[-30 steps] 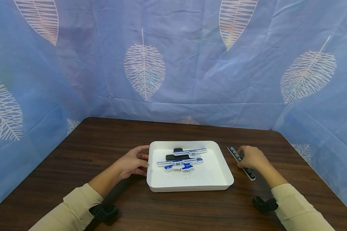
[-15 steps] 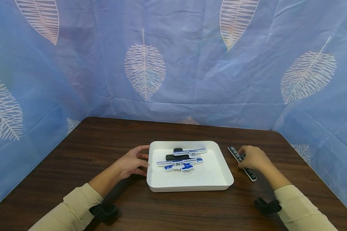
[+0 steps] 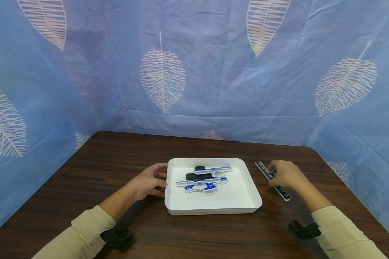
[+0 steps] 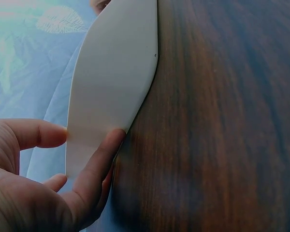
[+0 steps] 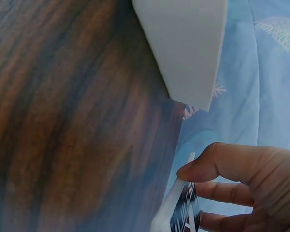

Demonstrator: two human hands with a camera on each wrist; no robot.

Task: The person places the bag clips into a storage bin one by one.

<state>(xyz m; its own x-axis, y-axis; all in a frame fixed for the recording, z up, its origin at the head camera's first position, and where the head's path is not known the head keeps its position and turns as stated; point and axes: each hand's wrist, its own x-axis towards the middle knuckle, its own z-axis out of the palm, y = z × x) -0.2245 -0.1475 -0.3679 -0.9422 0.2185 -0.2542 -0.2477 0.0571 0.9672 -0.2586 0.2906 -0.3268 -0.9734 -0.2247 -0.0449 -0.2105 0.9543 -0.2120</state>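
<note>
My left hand (image 3: pixel 147 182) is at the left wall of a white tray (image 3: pixel 214 210), fingers spread and fingertips touching its outside. In the left wrist view, the thumb meets the rim while another finger lies along the tray's wall (image 4: pixel 106 72). My right hand (image 3: pixel 286 175) pinches a long clip with a black-and-white piano-key pattern (image 3: pixel 283 193) by its middle, right of the tray. The right wrist view has the thumb on one side of the piano-key clip (image 5: pixel 176 208) and fingers on the other. Inside the tray, blue-and-white clips (image 3: pixel 214 170) and black-topped ones (image 3: pixel 199 176) lie together, partly overlapping.
The tray stands on a dark brown wooden table (image 3: pixel 133 151). Behind and at both sides hangs a blue cloth (image 3: pixel 214 90) with white leaf prints. Black bands (image 3: pixel 304 230) are on both wrists.
My right hand has shifted slightly to the right and away from me, with the piano-key clip moving along in it. The left hand and the tray stay where they were.
</note>
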